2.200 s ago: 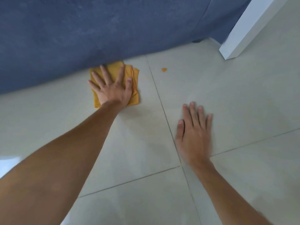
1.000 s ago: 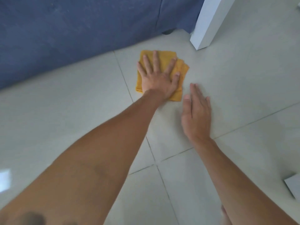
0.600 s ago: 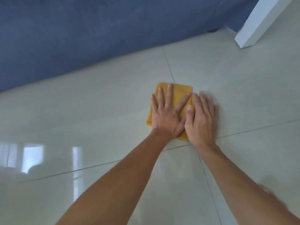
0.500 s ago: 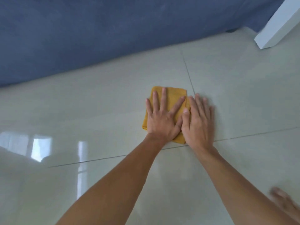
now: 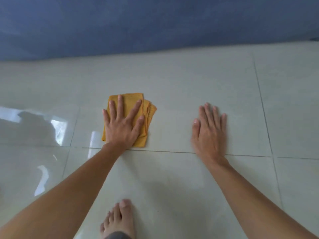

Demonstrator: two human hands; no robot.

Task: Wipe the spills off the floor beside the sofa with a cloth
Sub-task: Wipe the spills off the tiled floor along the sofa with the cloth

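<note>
A folded orange cloth (image 5: pixel 130 100) lies on the pale tiled floor (image 5: pixel 189 75), a short way in front of the blue sofa (image 5: pixel 155 23). My left hand (image 5: pixel 122 128) presses flat on the cloth with fingers spread, covering most of it. My right hand (image 5: pixel 208 131) rests flat on the bare tile to the right of the cloth, apart from it, holding nothing. No spill shows on the floor around the cloth.
My bare foot (image 5: pixel 119 219) stands on the tile near the bottom edge, between my arms. The sofa's base runs across the whole top of the view. Window light glares on the glossy floor (image 5: pixel 43 128) at the left.
My right hand has come off the cloth's edge and moved to the right onto bare tile. My left hand stays on the cloth. The view has shifted and the white post is out of sight.
</note>
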